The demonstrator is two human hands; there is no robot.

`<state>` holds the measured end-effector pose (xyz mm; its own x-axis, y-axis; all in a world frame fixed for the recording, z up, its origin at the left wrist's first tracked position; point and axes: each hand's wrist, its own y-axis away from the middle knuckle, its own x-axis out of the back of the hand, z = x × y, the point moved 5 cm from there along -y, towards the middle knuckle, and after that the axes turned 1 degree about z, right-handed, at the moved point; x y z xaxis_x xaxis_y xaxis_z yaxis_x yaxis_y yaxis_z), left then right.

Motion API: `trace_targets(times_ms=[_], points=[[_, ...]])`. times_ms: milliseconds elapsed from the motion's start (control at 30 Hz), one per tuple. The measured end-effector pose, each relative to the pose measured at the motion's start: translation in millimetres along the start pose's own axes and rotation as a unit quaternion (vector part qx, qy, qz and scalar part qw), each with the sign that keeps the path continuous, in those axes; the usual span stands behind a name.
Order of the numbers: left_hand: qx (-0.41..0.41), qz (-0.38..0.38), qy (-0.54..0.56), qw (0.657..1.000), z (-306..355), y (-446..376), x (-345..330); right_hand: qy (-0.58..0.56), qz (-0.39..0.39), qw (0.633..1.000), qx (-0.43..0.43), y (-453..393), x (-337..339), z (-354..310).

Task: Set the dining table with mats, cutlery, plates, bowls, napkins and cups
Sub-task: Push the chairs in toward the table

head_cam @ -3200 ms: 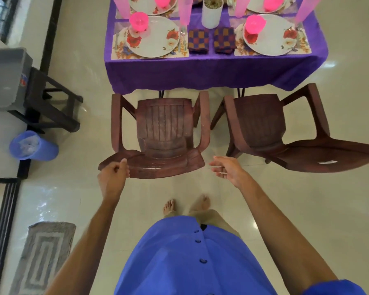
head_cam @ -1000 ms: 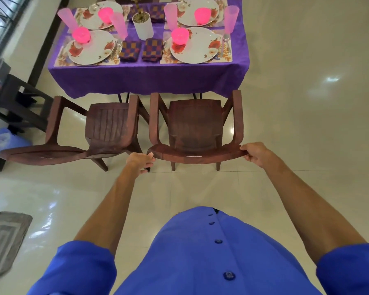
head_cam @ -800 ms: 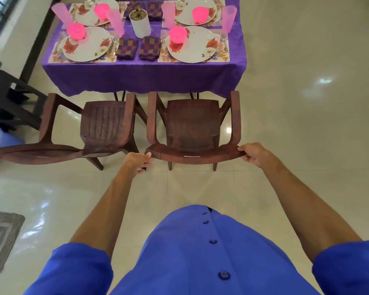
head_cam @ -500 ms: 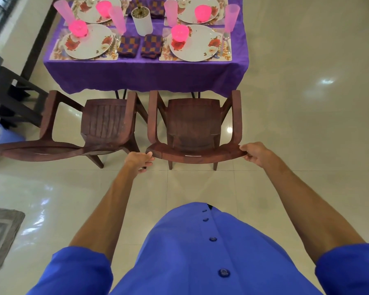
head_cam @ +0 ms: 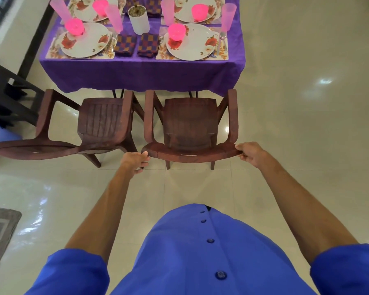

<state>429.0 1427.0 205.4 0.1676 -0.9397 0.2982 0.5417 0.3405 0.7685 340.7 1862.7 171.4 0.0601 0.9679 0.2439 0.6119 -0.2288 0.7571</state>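
Note:
A brown plastic chair (head_cam: 190, 124) faces the purple-clothed table (head_cam: 141, 71). My left hand (head_cam: 134, 160) grips the left end of its backrest top and my right hand (head_cam: 250, 153) grips the right end. On the table lie floral mats, white flowered plates (head_cam: 192, 42), pink bowls (head_cam: 176, 31), tall pink cups (head_cam: 228, 15), checked napkins (head_cam: 125, 44) and cutlery (head_cam: 221, 39).
A second brown chair (head_cam: 98, 124) stands close on the left, its arm nearly touching the held one. A white pot (head_cam: 139, 21) is at the table's middle. A dark stool (head_cam: 6, 96) and blue bin (head_cam: 0, 134) sit far left, a grey rug (head_cam: 0, 228) at lower left.
I stepped from the left chair to the right one and took hold of its backrest with both hands. Over the last second the chair sits slightly nearer the table.

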Motion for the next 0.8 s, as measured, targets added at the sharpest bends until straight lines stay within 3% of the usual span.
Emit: trace_targets(times_ms=[800], points=[[0.02,0.08,0.014,0.996,-14,5,-4,0.037,-0.05,0.998,-0.009,0,6,-7]])
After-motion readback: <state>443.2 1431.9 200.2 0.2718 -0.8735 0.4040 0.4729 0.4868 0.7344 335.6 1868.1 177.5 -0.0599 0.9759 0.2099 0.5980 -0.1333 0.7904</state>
